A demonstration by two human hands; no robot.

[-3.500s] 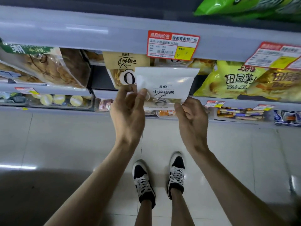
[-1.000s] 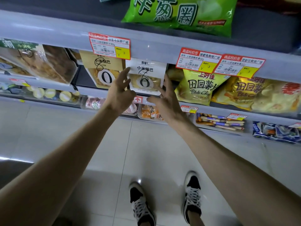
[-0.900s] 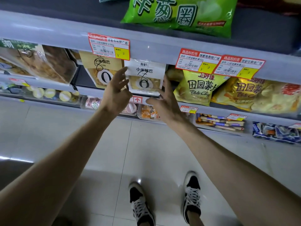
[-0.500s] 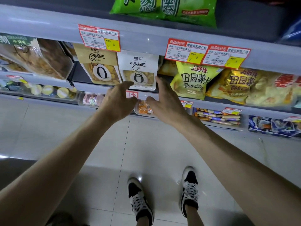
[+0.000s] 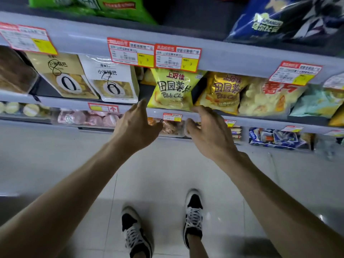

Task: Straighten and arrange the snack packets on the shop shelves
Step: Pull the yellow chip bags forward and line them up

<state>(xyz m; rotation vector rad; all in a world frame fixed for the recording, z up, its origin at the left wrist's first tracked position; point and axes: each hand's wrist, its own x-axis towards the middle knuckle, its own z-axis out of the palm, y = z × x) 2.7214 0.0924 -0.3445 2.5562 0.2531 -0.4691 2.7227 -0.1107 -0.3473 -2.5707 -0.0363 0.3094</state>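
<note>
A white snack packet (image 5: 111, 81) stands upright on the middle shelf, beside a tan packet (image 5: 63, 75) of the same brand on its left. To the right a yellow potato chip bag (image 5: 173, 90) leans forward, and a golden chip bag (image 5: 223, 92) sits further right. My left hand (image 5: 136, 127) hovers just below the shelf edge, left of the yellow bag, fingers relaxed and holding nothing. My right hand (image 5: 208, 131) is spread below the gap between the yellow and golden bags, also holding nothing.
Red and yellow price tags (image 5: 154, 55) hang on the grey rail (image 5: 232, 60) above. Green bags (image 5: 111, 6) and a blue bag (image 5: 279, 19) lie on the top shelf. Small packed snacks (image 5: 275, 137) fill the lower shelf. Grey floor tiles and my shoes are below.
Both hands let go of the white packet, now standing on the shelf, and moved right and down toward the yellow chip bag. The view shifted right too.
</note>
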